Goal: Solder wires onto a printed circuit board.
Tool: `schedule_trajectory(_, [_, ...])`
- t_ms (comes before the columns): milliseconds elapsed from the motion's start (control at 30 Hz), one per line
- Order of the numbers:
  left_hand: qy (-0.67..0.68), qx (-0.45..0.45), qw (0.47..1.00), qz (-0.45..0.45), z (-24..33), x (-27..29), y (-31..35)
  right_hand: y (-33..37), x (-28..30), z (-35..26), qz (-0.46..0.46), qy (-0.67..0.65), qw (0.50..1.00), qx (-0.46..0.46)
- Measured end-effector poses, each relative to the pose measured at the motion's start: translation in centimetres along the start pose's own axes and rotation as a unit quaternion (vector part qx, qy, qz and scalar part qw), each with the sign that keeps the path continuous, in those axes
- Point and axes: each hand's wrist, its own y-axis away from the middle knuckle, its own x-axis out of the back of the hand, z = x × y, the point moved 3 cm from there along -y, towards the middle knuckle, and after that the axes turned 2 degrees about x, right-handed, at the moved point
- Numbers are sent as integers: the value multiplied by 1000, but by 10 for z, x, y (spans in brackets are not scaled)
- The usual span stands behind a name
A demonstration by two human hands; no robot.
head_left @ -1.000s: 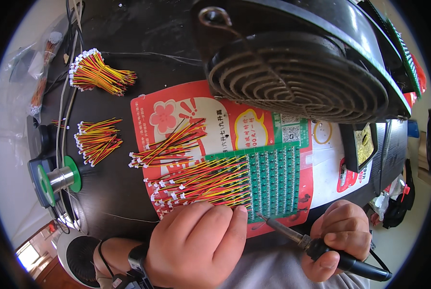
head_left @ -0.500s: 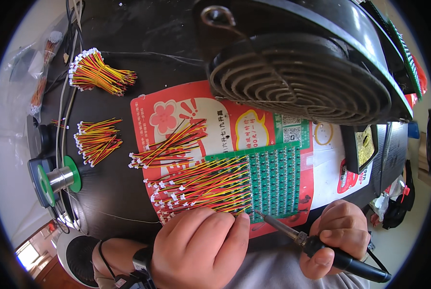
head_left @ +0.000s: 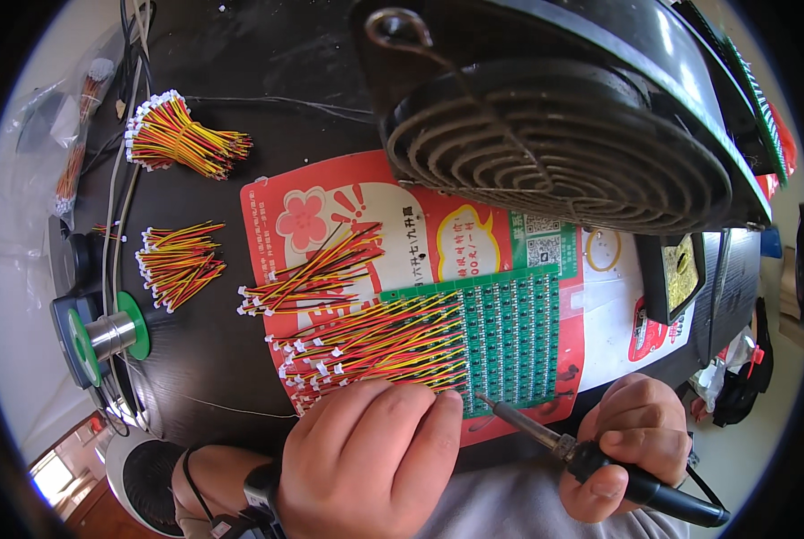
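Note:
A green circuit board panel [head_left: 510,337] lies on a red and white printed sheet [head_left: 312,216]. Rows of red, yellow and black wire leads [head_left: 375,346] with white connectors run onto the panel's left half. My left hand [head_left: 366,458] presses down on the lowest leads at the panel's near left corner. My right hand [head_left: 631,445] grips a black-handled soldering iron [head_left: 590,458], whose metal tip touches the panel's near edge just right of my left fingertips.
A big black fan [head_left: 555,135] with a round grille looms over the far right. Loose wire bundles [head_left: 182,139] [head_left: 179,262] lie on the dark table at left, near a solder spool [head_left: 105,332]. A tip-cleaner holder [head_left: 676,274] sits right of the sheet.
The soldering iron's tip has moved left and forward until it meets the panel's near edge by my left fingertips. My left hand has stayed on the leads.

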Motion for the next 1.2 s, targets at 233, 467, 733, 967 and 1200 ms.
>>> schedule_trajectory(233, [-12,-22,1000,13,5,-1,7,0,0,0,6,-7,1000,6])
schedule_trajectory(467, [-7,-52,998,-18,2,-1,1,-1,0,0,-12,-5,1000,2])
schedule_trajectory(733, [2,-47,999,-16,3,0,1,-5,0,1,-47,-1,999,20])
schedule_trajectory(967, [2,-50,999,-20,2,0,3,-5,-2,1,-46,2,999,19])
schedule_trajectory(1200, [1,-39,999,-23,3,-1,3,-3,-4,2,-38,3,999,24])
